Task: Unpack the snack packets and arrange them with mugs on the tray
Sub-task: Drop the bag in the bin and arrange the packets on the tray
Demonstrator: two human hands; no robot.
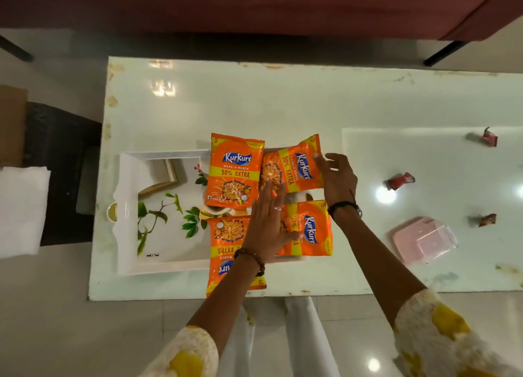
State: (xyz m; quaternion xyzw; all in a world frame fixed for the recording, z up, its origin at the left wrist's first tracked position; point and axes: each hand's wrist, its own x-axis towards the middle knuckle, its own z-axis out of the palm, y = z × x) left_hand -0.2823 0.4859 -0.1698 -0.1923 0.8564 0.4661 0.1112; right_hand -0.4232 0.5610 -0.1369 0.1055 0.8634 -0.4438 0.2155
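Orange packets (234,172) covered the tray (127,206); my left hand (268,226) pressed flat, my right hand (336,178) pinched one corner. Mugs, seemingly buried beneath, needed uncovering next.

Glossy white table (283,104), chipped along its edges, stands on a pale tiled floor (42,320). A maroon sofa (254,5) lies beyond it. Ceiling lights reflect as bright spots.
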